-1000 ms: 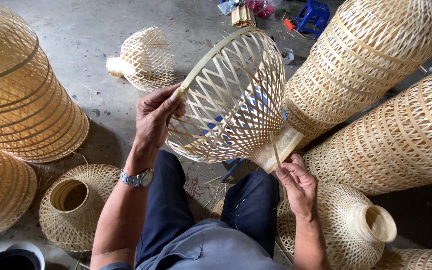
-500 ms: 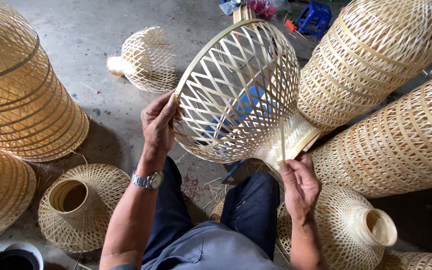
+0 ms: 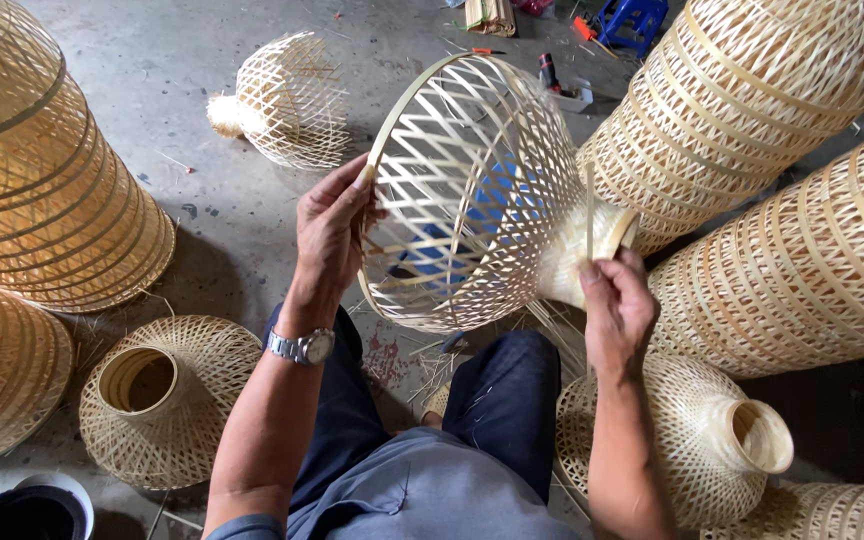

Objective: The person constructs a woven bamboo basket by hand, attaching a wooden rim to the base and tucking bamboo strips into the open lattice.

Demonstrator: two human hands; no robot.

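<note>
A pale woven bamboo lampshade frame [image 3: 472,190] with an open lattice is held up on its side in front of me. My left hand [image 3: 330,232] grips its wide rim, fingers hooked over the edge. My right hand [image 3: 616,305] is beside its narrow neck [image 3: 584,252] and pinches a thin bamboo strip [image 3: 589,205] that stands upright against the neck. My knees in dark trousers are below.
Tall stacks of woven shades stand at the left [image 3: 42,190] and right [image 3: 782,190]. Single shades lie on the concrete floor at lower left [image 3: 167,400], lower right [image 3: 702,440] and top centre [image 3: 287,100]. A blue stool [image 3: 637,20] is far back.
The frame has turned and swung left, its neck now lower right. My right hand rose to the neck and took a thin strip between its fingers. My left hand kept its grip on the rim.
</note>
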